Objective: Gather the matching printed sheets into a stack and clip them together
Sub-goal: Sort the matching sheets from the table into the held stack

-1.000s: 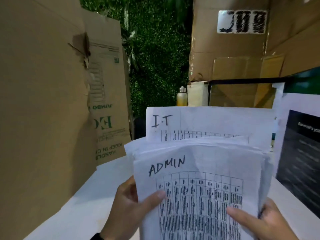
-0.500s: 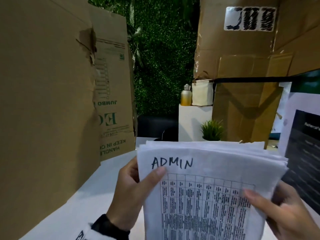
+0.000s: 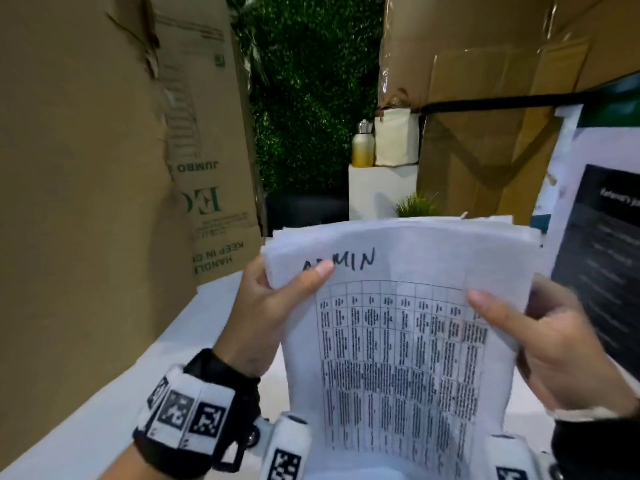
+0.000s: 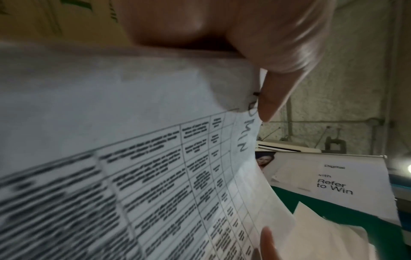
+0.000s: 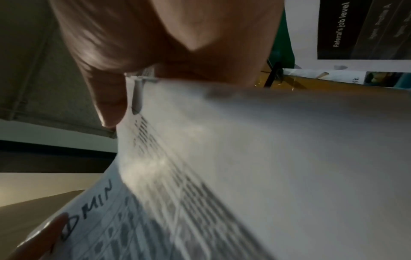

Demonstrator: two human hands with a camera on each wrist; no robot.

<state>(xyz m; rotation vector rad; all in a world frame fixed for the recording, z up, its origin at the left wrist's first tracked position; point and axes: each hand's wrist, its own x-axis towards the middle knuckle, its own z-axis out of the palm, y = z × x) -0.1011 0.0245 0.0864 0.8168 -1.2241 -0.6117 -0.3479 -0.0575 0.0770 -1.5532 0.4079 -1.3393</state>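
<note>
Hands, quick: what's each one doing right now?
Left hand: grips the left edge of the sheet stack, thumb on the ADMIN page.
Right hand: grips the stack's right edge, thumb on front.

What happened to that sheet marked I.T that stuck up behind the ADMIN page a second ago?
It dropped down into the stack of sheets, whose top edges are now nearly level. The left hand slid up, its thumb now covering part of "ADMIN". The right hand still grips the right edge; no clip yet.
</note>
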